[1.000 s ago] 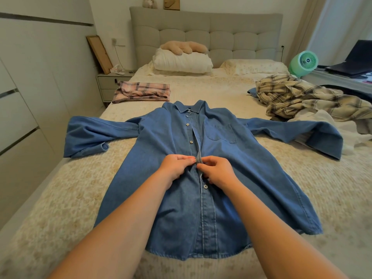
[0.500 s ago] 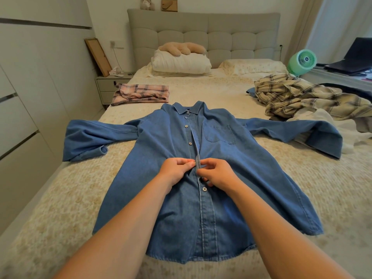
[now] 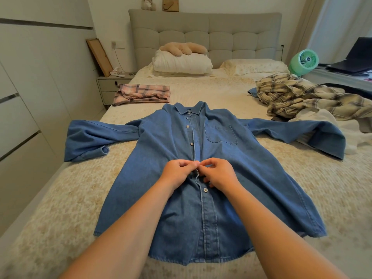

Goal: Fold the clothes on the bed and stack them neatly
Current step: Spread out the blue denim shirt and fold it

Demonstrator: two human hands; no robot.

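Observation:
A blue denim shirt (image 3: pixel 237 178) lies face up on the bed (image 3: pixel 60 208), sleeves spread to both sides, lower buttons fastened. My left hand (image 3: pixel 178 173) and my right hand (image 3: pixel 218 174) meet at the middle of its front placket, each pinching one edge of the cloth at a button. A folded pink plaid garment (image 3: pixel 142 94) lies at the far left of the bed. A crumpled beige plaid shirt (image 3: pixel 302 96) and a white garment (image 3: pixel 330 125) lie heaped at the right.
Pillows (image 3: pixel 181 62) and a plush toy (image 3: pixel 184 48) sit by the headboard. A nightstand (image 3: pixel 109 86) stands to the left of the bed, a wardrobe wall further left. A green fan (image 3: pixel 304 61) and a laptop (image 3: pixel 354 61) are at the right.
Both hands stay at the same button on the placket; the fingers have shifted slightly, and the view has barely moved.

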